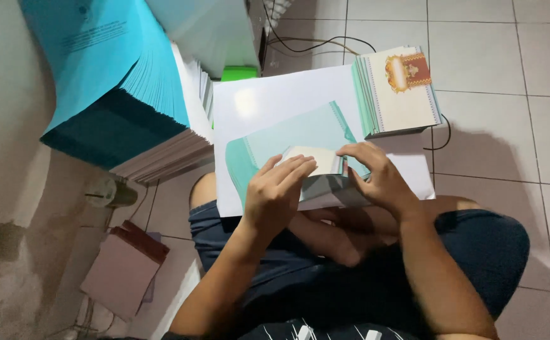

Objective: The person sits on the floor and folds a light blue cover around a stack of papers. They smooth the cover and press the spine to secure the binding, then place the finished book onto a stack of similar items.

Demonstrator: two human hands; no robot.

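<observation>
My left hand [279, 192] and my right hand [376, 176] both press on a mint-green card [300, 135] whose cream flap [316, 159] is folded over near my fingers. The card lies on a large white board [269, 101] resting across my lap. My left fingers lie flat on the flap's left part; my right fingers pinch its right edge. Just beyond my right hand stands a stack of similar cards [398, 91] with a red and gold emblem on the top one.
A tall slanting pile of turquoise sheets [111, 82] over white ones sits at the left. A green object [238, 73] peeks behind the board. A pink booklet [124, 267] lies on the floor at lower left. A black cable [313, 43] runs over the tiled floor.
</observation>
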